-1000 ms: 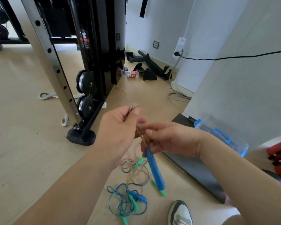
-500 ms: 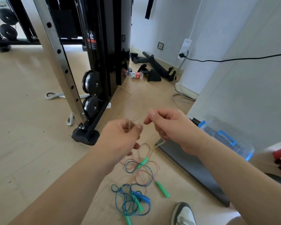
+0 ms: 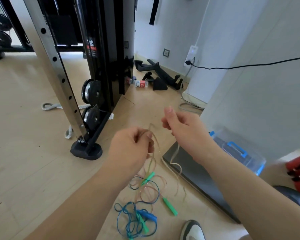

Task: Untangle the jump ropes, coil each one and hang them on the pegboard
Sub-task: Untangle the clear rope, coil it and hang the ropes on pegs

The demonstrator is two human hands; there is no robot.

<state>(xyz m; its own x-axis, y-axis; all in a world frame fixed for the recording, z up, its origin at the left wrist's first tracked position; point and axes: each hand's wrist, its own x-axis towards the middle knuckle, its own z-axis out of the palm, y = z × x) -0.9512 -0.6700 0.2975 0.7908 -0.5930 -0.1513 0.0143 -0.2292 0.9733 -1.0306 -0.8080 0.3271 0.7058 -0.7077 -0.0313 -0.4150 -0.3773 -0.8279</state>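
Open floor spreads left of the rack foot; a grey mat borders the right. Left hand and right hand pinch the pale rope in curled fingers; it hangs roughly vertical to the floor tangle.

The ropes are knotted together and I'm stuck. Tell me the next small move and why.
Probably draw the right hand up and away from the left hand, so that more of the clear rope comes out. The fingers of both hands pinch it, but its lower loops lie across the blue rope and a green handle on the floor.
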